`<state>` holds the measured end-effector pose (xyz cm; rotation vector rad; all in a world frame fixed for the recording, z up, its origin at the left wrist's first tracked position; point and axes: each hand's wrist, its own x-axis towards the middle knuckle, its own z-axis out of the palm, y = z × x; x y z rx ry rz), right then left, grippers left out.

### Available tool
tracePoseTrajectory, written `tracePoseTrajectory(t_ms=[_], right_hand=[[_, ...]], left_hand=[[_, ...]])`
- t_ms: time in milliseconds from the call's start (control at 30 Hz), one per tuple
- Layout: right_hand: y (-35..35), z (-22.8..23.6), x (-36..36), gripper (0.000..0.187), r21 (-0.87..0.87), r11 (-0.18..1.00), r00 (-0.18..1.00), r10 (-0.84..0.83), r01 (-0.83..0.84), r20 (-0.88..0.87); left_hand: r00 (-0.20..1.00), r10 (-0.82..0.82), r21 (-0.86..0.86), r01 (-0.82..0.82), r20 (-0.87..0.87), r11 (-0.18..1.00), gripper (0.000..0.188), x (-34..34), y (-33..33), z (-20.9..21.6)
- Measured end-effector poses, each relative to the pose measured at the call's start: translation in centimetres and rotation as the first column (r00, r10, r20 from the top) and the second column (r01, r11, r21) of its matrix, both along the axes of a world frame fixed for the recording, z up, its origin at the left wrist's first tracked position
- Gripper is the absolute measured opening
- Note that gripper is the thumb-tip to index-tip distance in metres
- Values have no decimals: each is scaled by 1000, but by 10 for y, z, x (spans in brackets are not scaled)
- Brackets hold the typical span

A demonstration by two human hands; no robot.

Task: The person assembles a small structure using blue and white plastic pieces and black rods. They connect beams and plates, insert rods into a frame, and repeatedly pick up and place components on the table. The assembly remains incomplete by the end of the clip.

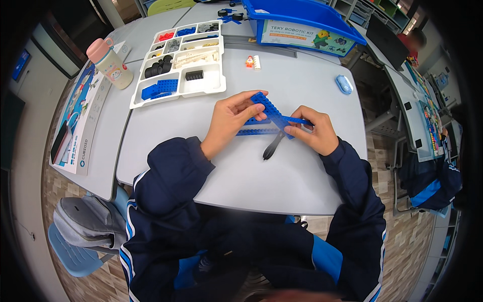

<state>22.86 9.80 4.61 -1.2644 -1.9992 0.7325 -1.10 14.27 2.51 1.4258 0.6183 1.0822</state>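
My left hand (232, 117) grips one end of a long blue studded building plate (270, 111), held tilted above the table. At its other end, the fingers of my right hand (316, 132) are closed on a thin blue beam (298, 121), which touches or nearly touches the plate. Below them on the tabletop lies a dark, elongated tool-like piece (272, 147), its upper end hidden behind the plate. Another blue studded strip (255, 132) rests on the table behind my hands, partly covered by them.
A white compartment tray (217, 86) of sorted bricks and wheels stands at the far left. Beyond are a blue bin (254, 20), a small toy figure (249, 62) and a light-blue case (344, 84). A bottle (114, 68) and a kit box (90, 131) are on the left.
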Motion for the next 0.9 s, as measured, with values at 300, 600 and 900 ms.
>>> tracePoseTrajectory(t_ms=[300,600,900], right_hand=[[-3,3,0,20,-134,989,998,50,-54,-34],[3,8,9,26,-506,810,895,51,-297,-443],[6,-6,10,25,94,993,976,-53,75,-212]], left_hand=[[998,-33,-6,33,46,999,28,-1,0,0],[976,-105,4,106,191,994,22,-8,3,4],[986,-104,58,97,128,994,36,-5,0,11]])
